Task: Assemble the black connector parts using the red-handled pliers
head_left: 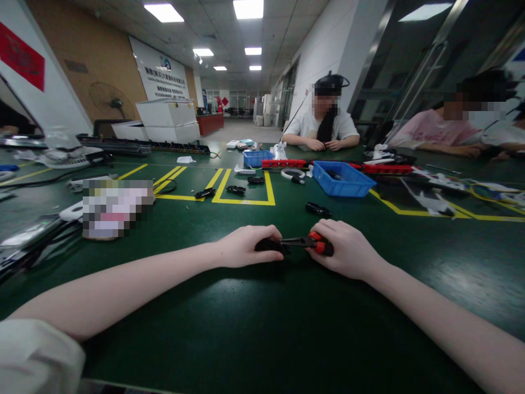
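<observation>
My left hand (252,246) is closed around a small black part (270,246), held just above the green table (262,317). In my right hand (342,249) are pliers with red and black handles (320,243). Their metal jaws point left and reach the black part; whether they grip it is too small to tell. Another black piece (318,209) lies on the table beyond my right hand. Farther off, similar black pieces (236,189) rest in and beside a yellow-taped rectangle (244,202).
Blue bins (343,186) and red strips (283,163) stand beyond the hands. A blurred pink-and-white object (115,210) and cables lie at the left. A person in white (324,123) sits opposite; another in pink (441,128) sits at the right.
</observation>
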{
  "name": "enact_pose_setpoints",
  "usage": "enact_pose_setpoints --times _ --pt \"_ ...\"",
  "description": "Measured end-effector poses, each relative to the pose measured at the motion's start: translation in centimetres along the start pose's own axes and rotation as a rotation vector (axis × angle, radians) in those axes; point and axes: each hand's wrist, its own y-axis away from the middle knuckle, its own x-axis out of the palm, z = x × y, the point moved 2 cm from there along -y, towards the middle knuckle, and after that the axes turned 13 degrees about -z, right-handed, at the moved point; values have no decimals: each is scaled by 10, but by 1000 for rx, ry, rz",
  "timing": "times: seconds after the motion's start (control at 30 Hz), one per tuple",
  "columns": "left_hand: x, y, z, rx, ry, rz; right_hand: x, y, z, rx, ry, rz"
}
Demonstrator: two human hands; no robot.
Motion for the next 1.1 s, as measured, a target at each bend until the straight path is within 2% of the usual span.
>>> enact_pose_setpoints --times 0.27,0.47,0.7,0.9,1.1 --pt "2 -2 -1 159 -76 42 -2 0 -9 4 45 -117" --pt "2 -1 -1 229 -102 35 1 1 -9 -2 9 -60" --pt "2 -2 2 189 -45 52 0 2 -8 -16 -42 -24" --pt "4 -4 9 178 21 21 0 2 -6 -30 -70 8" --pt "5 -4 11 172 14 17 4 4 -8 -40 -75 -4"
